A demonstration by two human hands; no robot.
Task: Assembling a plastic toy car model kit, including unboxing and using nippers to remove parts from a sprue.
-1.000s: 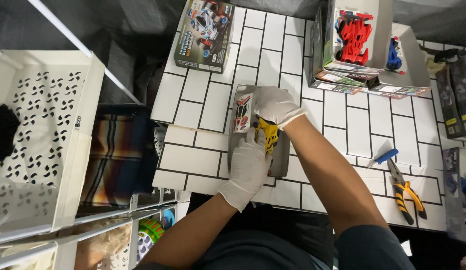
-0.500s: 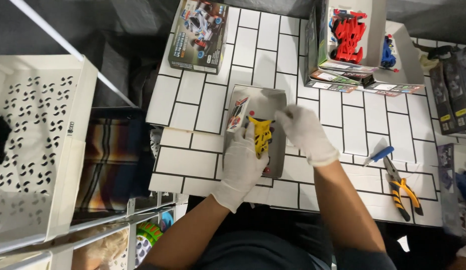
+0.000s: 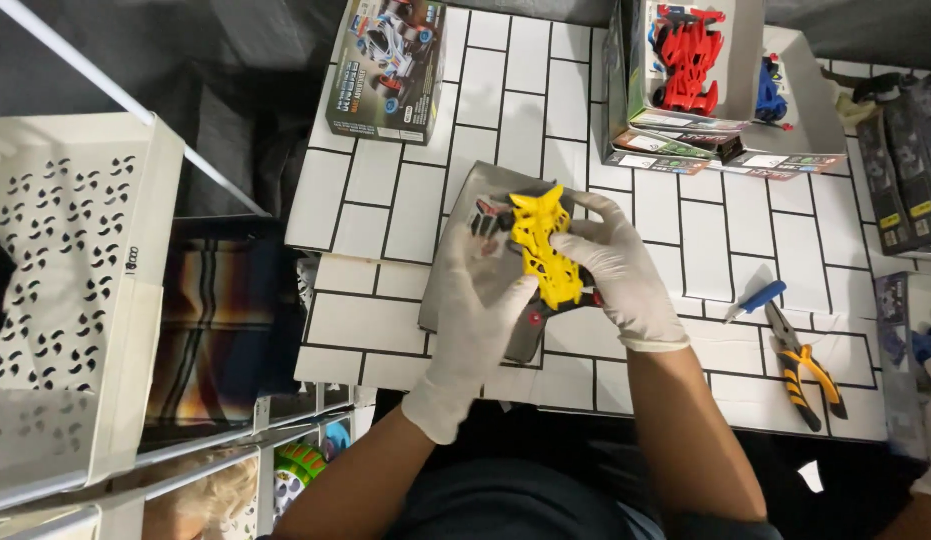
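White-tiled worktop [image 3: 685,240] with dark grout lines fills the middle of the head view, and over it both gloved hands meet on a yellow car shell [image 3: 545,245]. Fingers [image 3: 595,222] of the right hand [image 3: 620,275] are clamped around the shell's right side and top edge; the left hand [image 3: 480,300] closes on its left side from below, with a dark chassis [image 3: 530,322] with a red spot showing just under the shell. Beneath the hands a grey opened box [image 3: 465,210] lies flat on the tiles. Judging from this, the box is already open and the shell is out of it and held against the chassis, though whether the two are fully joined cannot be told. Further out, pliers [image 3: 805,370] with yellow-and-black grips and a small blue-handled tool [image 3: 755,300] lie to the right, untouched. A sealed kit box [image 3: 385,65] sits at the far left, and open boxes hold a red car [image 3: 685,55] and a blue part [image 3: 773,90]. A white perforated basket [image 3: 75,300] stands beside the worktop.
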